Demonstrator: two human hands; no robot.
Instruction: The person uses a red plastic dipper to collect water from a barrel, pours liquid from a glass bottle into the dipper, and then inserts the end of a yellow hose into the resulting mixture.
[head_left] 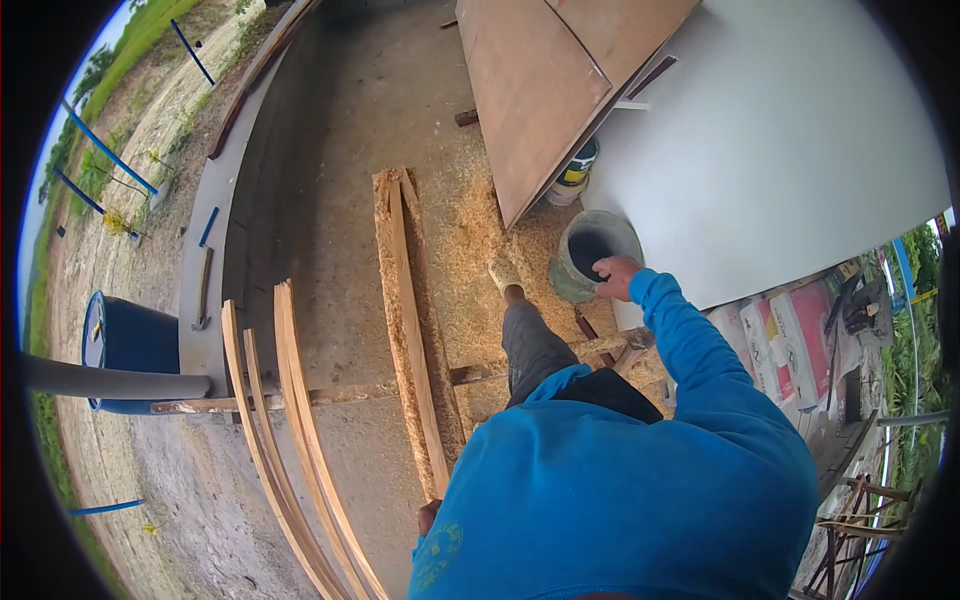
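Observation:
At the mouth of a grey bucket (575, 278), my right hand (617, 276) hangs with its fingers curled inward over the opening. Whether those fingers pinch the rim or something small inside cannot be made out; the bucket's inside is dark. My left hand (428, 516) shows only in part beside my blue sleeve, against the near end of a light wooden strip (418, 340). Its fingers are hidden. The strip lies lengthwise on a longer board (388, 230) strewn with wood shavings.
Several thin wooden strips (290, 350) stretch along the left. Sawdust (480, 230) covers the floor around my foot. Brown panels (530, 90) and a large pale sheet (760, 150) stand beyond the bucket, near a paint can (575, 175). A hammer (204, 285) rests on the low wall near a blue drum (140, 345).

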